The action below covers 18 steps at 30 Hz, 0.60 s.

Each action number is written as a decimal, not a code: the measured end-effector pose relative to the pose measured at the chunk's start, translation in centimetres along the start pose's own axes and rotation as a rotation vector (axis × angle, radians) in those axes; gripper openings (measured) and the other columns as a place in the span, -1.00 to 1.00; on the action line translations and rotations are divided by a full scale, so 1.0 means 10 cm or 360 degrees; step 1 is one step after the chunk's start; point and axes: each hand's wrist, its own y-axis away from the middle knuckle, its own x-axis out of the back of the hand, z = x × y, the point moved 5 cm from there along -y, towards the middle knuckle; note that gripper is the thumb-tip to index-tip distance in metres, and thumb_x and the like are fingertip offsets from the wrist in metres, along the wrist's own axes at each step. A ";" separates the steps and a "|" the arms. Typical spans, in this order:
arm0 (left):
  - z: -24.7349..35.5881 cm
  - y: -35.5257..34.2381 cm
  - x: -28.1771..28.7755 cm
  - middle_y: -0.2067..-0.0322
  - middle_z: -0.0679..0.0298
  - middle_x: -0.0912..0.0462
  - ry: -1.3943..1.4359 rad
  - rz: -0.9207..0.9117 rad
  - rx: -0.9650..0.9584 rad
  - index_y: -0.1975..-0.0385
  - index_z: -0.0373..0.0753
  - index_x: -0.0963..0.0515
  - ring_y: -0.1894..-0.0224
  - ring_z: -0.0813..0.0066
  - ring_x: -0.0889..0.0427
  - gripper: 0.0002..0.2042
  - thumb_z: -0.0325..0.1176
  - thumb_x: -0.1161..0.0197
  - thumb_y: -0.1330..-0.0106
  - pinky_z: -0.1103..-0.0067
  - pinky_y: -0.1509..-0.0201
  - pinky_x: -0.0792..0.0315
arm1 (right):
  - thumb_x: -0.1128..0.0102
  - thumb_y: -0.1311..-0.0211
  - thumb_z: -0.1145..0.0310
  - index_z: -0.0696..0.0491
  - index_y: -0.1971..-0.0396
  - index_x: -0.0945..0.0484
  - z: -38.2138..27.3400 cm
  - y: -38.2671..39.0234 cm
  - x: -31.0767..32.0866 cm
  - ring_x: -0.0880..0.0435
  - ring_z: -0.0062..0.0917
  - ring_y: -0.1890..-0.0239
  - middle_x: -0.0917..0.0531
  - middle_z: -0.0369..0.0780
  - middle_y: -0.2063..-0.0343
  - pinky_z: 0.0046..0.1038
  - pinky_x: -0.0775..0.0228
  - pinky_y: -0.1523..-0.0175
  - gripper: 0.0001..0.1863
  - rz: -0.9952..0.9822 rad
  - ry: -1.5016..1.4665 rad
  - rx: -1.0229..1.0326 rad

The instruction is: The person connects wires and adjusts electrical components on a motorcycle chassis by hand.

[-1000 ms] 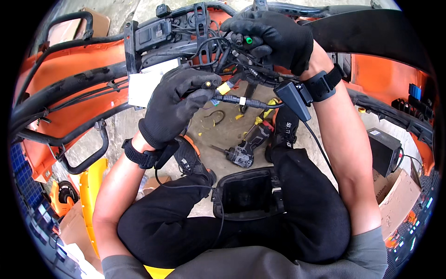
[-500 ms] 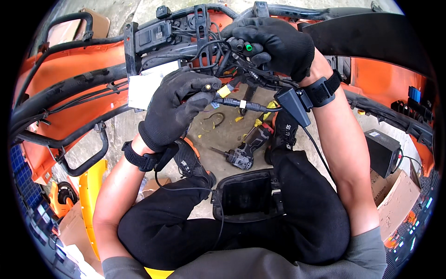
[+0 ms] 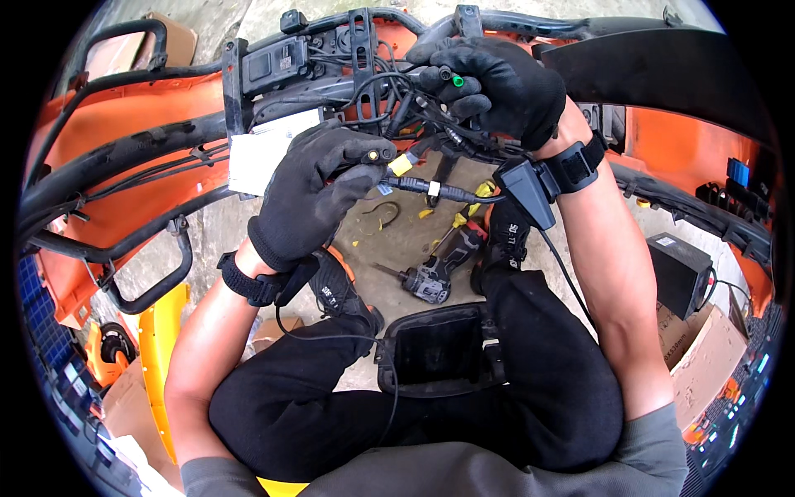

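Under the frame, left hand [image 3: 310,195] gripping yellow connector [image 3: 400,165] lying sideways, right hand [image 3: 505,87] clutching wires [image 3: 431,124].

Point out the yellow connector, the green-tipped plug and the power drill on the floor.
yellow connector [image 3: 401,165], head view, on its yellow body.
green-tipped plug [image 3: 458,81], head view, on the green tip.
power drill [image 3: 426,284], head view, on its dark body.

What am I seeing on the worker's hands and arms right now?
Both the left hand and right hand wear black work gloves. Each wrist carries a black strap with a black cable. Forearms bare; grey sleeves start near the elbows.
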 end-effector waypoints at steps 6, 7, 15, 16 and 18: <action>-0.04 0.01 -0.01 0.11 0.19 -0.67 0.0055 -0.0005 0.0040 0.03 -0.27 -0.66 0.04 0.38 -0.63 -0.75 -0.39 -0.24 -0.35 0.45 -0.14 -0.45 | 0.07 -0.59 0.37 0.28 -0.02 -0.49 0.00 0.00 0.05 -0.45 -0.81 0.55 -0.56 -0.29 0.36 -0.74 -0.28 0.54 -0.71 -0.0022 0.0177 0.0075; -0.02 0.00 -0.01 0.11 0.19 -0.67 0.0052 -0.0016 0.0043 0.02 -0.27 -0.66 0.03 0.38 -0.62 -0.75 -0.38 -0.24 -0.36 0.45 -0.14 -0.45 | 0.13 -0.63 0.34 0.32 -0.12 -0.43 -0.02 0.01 0.09 -0.47 -0.83 0.52 -0.58 -0.26 0.29 -0.74 -0.29 0.53 -0.65 -0.0032 0.0321 0.0144; -0.03 0.02 0.00 0.08 0.18 -0.67 0.0045 -0.0010 0.0087 0.00 -0.29 -0.66 0.01 0.38 -0.62 -0.73 -0.37 -0.24 -0.36 0.45 -0.16 -0.44 | 0.06 -0.52 0.48 0.25 0.11 -0.57 0.03 0.05 -0.01 -0.42 -0.79 0.55 -0.51 -0.33 0.49 -0.71 -0.36 0.46 -0.79 0.0161 -0.0112 0.0056; -0.03 0.02 0.00 0.07 0.18 -0.67 0.0050 -0.0010 0.0086 0.00 -0.29 -0.66 0.01 0.39 -0.62 -0.73 -0.36 -0.25 -0.36 0.45 -0.16 -0.44 | 0.06 -0.52 0.49 0.26 0.09 -0.56 0.03 0.05 -0.01 -0.42 -0.79 0.54 -0.51 -0.34 0.48 -0.71 -0.35 0.45 -0.78 0.0156 -0.0096 0.0069; -0.02 0.01 -0.01 0.07 0.18 -0.67 0.0054 0.0003 0.0043 0.00 -0.29 -0.66 0.01 0.38 -0.62 -0.73 -0.36 -0.25 -0.36 0.45 -0.16 -0.44 | 0.05 -0.53 0.48 0.27 0.04 -0.55 0.04 0.06 -0.01 -0.41 -0.79 0.54 -0.52 -0.33 0.46 -0.70 -0.35 0.45 -0.77 0.0110 -0.0132 0.0103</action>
